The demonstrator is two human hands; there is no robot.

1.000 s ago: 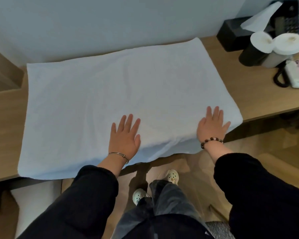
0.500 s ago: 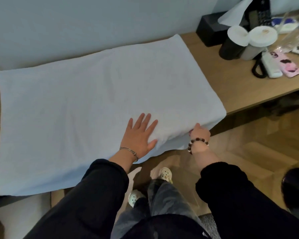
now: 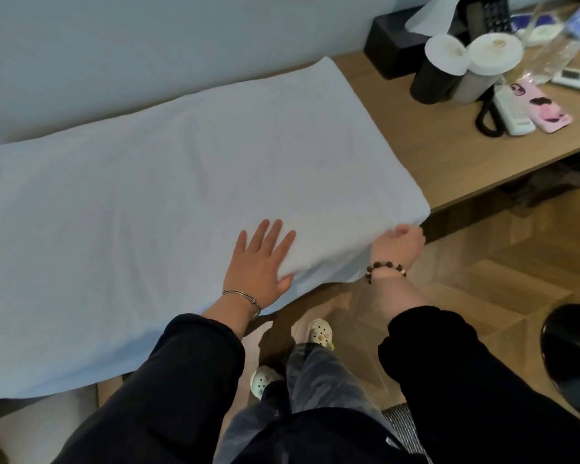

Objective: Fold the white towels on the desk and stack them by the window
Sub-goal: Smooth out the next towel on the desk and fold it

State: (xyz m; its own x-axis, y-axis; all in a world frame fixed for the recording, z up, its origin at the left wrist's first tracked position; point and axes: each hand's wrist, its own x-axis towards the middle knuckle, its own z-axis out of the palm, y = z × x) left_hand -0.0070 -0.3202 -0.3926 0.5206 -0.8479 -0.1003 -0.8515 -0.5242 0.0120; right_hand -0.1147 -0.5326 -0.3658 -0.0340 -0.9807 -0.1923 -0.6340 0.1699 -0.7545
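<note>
The white towel (image 3: 141, 209) lies spread along the desk (image 3: 426, 155), its long axis running left to right and its near edge hanging over the front. The left hand (image 3: 260, 262) presses flat on it, fingers straight and spread. Just to the right, the right hand (image 3: 397, 246) curls its fingers round the near right corner. It is probably the hand to carry that end leftward.

no readable text, labels or numbers anywhere

There is one large white cloth towel (image 3: 181, 195) on one light wooden desk (image 3: 432, 155). Two bare hands appear: left hand (image 3: 258, 266), right hand (image 3: 397, 246). Two white-lidded cylindrical cups stand: black cup (image 3: 432, 83), grey cup (image 3: 476, 85).
</note>
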